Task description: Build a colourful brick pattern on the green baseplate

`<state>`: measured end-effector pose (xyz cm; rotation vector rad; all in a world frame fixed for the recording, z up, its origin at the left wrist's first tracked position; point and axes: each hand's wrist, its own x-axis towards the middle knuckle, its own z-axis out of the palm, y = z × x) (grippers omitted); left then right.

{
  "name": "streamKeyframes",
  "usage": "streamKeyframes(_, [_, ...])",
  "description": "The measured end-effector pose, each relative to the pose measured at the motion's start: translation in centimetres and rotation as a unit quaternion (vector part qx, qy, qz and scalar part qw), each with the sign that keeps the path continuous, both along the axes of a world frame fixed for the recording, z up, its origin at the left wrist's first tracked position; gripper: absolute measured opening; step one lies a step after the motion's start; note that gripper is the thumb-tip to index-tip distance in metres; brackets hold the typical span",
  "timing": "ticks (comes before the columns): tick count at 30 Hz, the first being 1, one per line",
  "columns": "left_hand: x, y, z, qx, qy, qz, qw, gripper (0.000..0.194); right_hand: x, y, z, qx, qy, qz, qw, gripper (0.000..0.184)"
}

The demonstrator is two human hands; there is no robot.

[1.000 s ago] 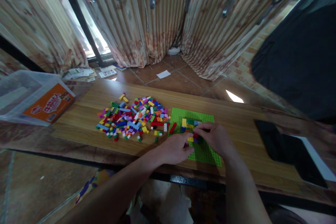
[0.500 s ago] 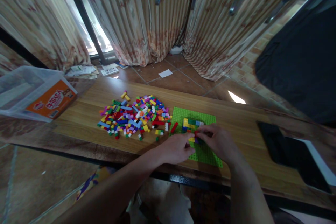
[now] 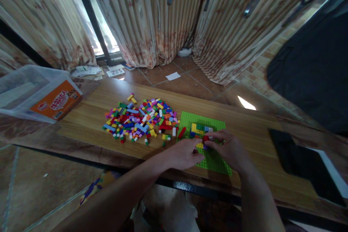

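Note:
A green baseplate [image 3: 217, 166] carries a low build of coloured toy bricks [image 3: 201, 127], with yellow, green, blue and white pieces at its far side. My right hand [image 3: 230, 148] pinches a red brick [image 3: 206, 139] between thumb and fingers at the build's near right part. From the left, my left hand [image 3: 187, 153] rests over the plate; its index fingertip meets the bricks beside the red one and its thumb is spread apart. Part of the build is hidden behind both hands. A long red brick [image 3: 182, 132] lies at the plate's left edge.
Left of the plate, a large heap of loose mixed bricks [image 3: 141, 119] spreads over the wooden table [image 3: 92, 116]. A clear plastic box [image 3: 40, 94] with an orange label stands at the far left. Dark flat objects [image 3: 288, 152] lie at the right end.
The red brick shows more plainly between my right fingers, which have shifted slightly. My left hand stays by the build. The whole view has moved a little.

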<state>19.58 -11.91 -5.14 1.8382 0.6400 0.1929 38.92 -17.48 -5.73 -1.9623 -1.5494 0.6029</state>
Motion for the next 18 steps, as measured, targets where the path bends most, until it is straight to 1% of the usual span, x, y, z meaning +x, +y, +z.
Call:
streamKeyframes(4, [0.3, -0.1, -0.1, -0.104, -0.033, -0.010, 0.994, 0.034, 0.2, -0.1, -0.2, 0.017, 0.072, -0.016, 0.997, 0.030])
streamKeyframes(6, [0.5, -0.2, -0.1, -0.154, -0.041, -0.005, 0.987, 0.033, 0.3, -0.1, -0.4, 0.014, 0.078, -0.019, 0.997, 0.032])
streamKeyframes(8, [0.8, -0.4, -0.1, -0.190, -0.048, 0.007, 0.981, 0.035, 0.5, -0.2, -0.6, 0.006, 0.064, -0.019, 0.998, 0.032])
streamKeyframes(13, [1.1, -0.7, 0.1, -0.224, -0.060, 0.029, 0.972, 0.034, 0.7, -0.2, -0.8, -0.017, 0.036, -0.008, 0.999, 0.029])
streamKeyframes(18, [1.2, -0.8, 0.5, -0.256, -0.074, 0.055, 0.962, 0.026, 0.5, -0.2, -0.4, -0.012, 0.045, -0.022, 0.999, 0.029])
